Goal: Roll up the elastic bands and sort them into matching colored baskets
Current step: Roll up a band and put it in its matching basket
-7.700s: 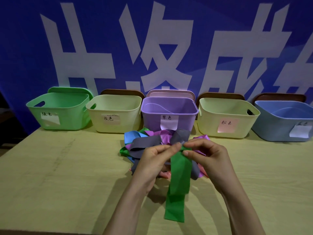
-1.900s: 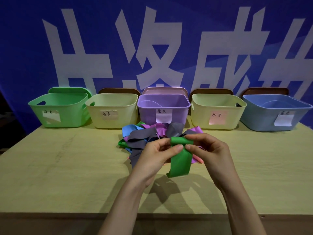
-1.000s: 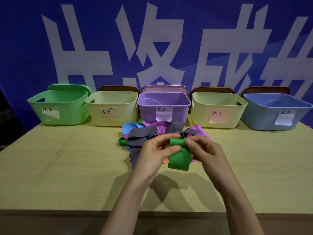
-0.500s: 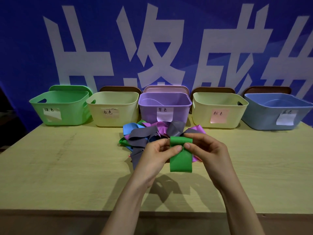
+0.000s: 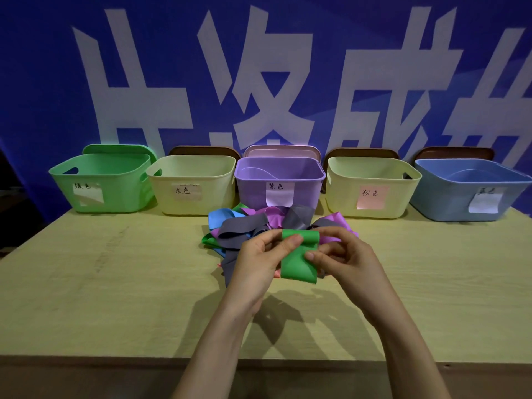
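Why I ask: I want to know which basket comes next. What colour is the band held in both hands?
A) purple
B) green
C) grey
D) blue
B: the band pinched between the left hand and the right hand is green, with its top end partly rolled.

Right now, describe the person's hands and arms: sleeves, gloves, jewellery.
Left hand and right hand are bare: no gloves, rings, watch or bracelet. Left forearm and right forearm are uncovered down to the picture's edge; no sleeve shows.
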### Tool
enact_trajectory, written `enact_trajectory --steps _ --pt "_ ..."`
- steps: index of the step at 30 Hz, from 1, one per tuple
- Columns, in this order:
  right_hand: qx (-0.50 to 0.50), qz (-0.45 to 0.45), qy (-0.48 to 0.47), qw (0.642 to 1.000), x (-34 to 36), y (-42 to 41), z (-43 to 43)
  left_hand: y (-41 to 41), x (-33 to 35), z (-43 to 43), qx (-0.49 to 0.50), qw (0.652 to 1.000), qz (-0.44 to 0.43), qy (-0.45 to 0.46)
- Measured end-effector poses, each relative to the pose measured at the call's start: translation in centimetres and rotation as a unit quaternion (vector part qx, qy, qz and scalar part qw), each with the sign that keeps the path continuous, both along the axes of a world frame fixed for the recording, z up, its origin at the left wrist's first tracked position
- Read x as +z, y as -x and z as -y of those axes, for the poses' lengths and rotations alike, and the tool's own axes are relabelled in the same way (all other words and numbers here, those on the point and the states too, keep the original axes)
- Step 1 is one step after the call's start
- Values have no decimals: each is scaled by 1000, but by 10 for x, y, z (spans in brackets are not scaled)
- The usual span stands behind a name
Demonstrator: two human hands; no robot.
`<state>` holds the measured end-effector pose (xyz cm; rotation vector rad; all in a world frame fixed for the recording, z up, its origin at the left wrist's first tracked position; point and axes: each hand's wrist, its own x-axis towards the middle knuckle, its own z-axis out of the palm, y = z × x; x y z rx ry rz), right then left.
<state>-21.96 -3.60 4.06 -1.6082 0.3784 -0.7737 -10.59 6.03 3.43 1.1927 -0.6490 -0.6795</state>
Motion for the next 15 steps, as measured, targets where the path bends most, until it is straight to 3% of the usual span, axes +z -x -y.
enact_trajectory --steps 15 --pt "16 -7 -66 998 1 1 -2 -7 -4 -4 -22 998 53 -11"
